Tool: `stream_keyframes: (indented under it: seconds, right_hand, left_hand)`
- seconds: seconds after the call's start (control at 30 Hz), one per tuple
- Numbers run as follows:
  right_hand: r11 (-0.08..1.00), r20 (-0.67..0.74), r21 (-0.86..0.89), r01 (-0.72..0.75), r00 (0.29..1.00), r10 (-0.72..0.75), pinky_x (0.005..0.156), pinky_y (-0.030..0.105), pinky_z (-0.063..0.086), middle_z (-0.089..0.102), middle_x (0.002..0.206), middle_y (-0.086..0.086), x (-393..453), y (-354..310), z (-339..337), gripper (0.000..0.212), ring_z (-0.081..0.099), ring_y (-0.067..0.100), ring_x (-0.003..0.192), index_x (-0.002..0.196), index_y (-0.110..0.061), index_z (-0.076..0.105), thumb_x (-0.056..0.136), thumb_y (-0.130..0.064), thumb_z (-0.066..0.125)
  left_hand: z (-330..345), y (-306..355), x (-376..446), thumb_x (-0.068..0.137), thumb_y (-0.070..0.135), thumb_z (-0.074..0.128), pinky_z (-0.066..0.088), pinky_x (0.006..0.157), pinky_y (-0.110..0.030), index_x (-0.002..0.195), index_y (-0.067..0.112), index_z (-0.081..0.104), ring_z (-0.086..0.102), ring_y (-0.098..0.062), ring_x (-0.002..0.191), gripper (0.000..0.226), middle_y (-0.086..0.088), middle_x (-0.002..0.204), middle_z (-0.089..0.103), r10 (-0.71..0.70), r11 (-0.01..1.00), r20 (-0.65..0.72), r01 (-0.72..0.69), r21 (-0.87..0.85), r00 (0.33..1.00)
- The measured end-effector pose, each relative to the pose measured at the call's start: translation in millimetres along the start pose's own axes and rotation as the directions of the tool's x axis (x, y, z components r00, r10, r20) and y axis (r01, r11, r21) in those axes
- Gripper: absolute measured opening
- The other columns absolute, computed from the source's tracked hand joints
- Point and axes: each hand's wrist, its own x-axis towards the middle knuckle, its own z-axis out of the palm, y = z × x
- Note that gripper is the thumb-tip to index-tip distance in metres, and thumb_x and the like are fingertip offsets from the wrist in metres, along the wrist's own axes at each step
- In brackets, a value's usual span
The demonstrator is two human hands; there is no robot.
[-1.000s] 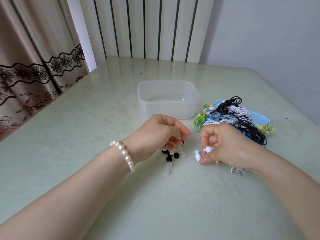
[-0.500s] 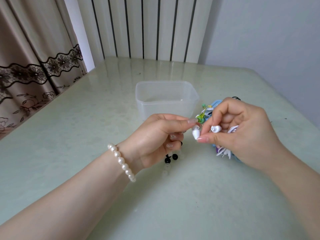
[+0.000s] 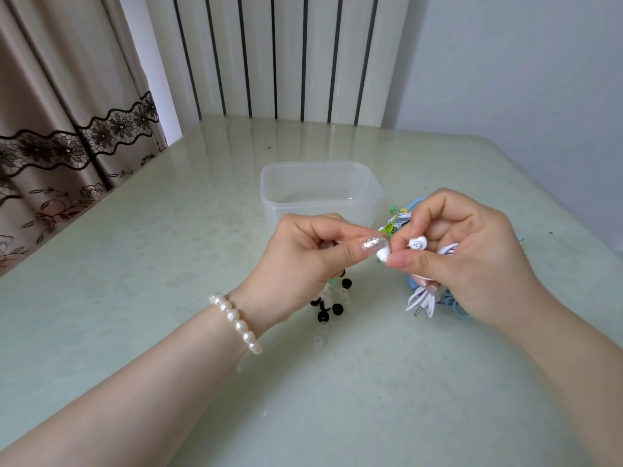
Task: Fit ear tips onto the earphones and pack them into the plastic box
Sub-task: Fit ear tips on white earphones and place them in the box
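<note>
earbud (image 3: 383, 253) nozzle toward left hand (image 3: 305, 261)

We count two hands, the left hand (image 3: 305, 252) and the right hand (image 3: 468, 254), and two white earbuds: one earbud (image 3: 383, 253) pinched between both sets of fingers (image 3: 362, 249), a second earbud (image 3: 418, 243) just above it. One clear plastic box (image 3: 322, 192) stands beyond the fingers. Below the left fingers lie about four black ear tips (image 3: 337, 309) and several translucent ones we cannot number. One pearl bracelet (image 3: 236, 322); one surface (image 3: 141, 264).
</note>
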Motion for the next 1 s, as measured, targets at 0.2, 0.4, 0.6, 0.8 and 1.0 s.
stream_keyframes:
  seconds: [0.2, 0.4, 0.6, 0.8, 1.0]
  right_hand:
    - [0.983, 0.026, 0.171, -0.062, 0.998, 0.059, 0.039, 0.015, 0.032, 0.062, 0.054, 0.005, 2, -1, -3, 0.027, 0.035, 0.015, 0.033, 0.060, -0.018, 0.051, 0.048, -0.010, 0.073]
    - [0.968, 0.059, 0.234, -0.095, 0.995, 0.083, 0.040, 0.015, 0.033, 0.062, 0.056, 0.006, 3, 6, -6, 0.023, 0.036, 0.014, 0.034, 0.061, -0.018, 0.053, 0.051, -0.013, 0.073]
    - [0.957, 0.043, 0.272, -0.105, 0.994, 0.097, 0.040, 0.018, 0.033, 0.062, 0.056, 0.006, 5, 15, -4, 0.024, 0.037, 0.013, 0.034, 0.061, -0.020, 0.053, 0.051, -0.014, 0.074]
    - [0.995, -0.040, -0.039, 0.091, 0.995, -0.092, 0.043, 0.021, 0.044, 0.067, 0.058, 0.000, 0, 6, -7, 0.039, 0.051, 0.016, 0.040, 0.067, -0.011, 0.046, 0.051, 0.002, 0.080]
    - [0.935, -0.015, -0.266, 0.236, 0.968, -0.249, 0.055, 0.037, 0.051, 0.064, 0.067, 0.008, -4, 6, 0, 0.037, 0.062, 0.030, 0.060, 0.064, -0.033, 0.054, 0.063, -0.002, 0.073]
  left_hand:
    - [3, 0, 0, 0.059, 0.010, 0.077, 0.026, 0.055, -0.032, 0.070, 0.021, 0.076, 0.029, -0.031, 0.060, 0.015, -0.021, 0.064, 0.040, 0.115, 0.992, 0.013, -0.115, 0.041, 0.993]
    - [7, -1, -2, 0.061, 0.012, 0.076, 0.026, 0.059, -0.043, 0.070, 0.023, 0.076, 0.030, -0.040, 0.064, 0.014, -0.023, 0.065, 0.038, 0.123, 0.991, -0.036, -0.120, 0.055, 0.992]
    - [7, -5, 0, 0.062, 0.014, 0.076, 0.029, 0.056, -0.046, 0.070, 0.021, 0.076, 0.034, -0.040, 0.061, 0.011, -0.019, 0.063, 0.040, 0.149, 0.986, -0.073, -0.143, 0.083, 0.986]
    - [9, -8, 0, 0.061, 0.017, 0.074, 0.021, 0.060, -0.038, 0.078, 0.022, 0.076, 0.024, -0.028, 0.062, 0.018, 0.003, 0.056, 0.034, 0.036, 0.999, -0.084, -0.035, 0.007, 0.996]
    - [6, -6, 2, 0.055, 0.018, 0.082, 0.023, 0.057, -0.029, 0.077, 0.019, 0.075, 0.023, -0.016, 0.057, 0.023, 0.010, 0.052, 0.034, 0.015, 1.000, -0.047, -0.013, 0.024, 0.999]
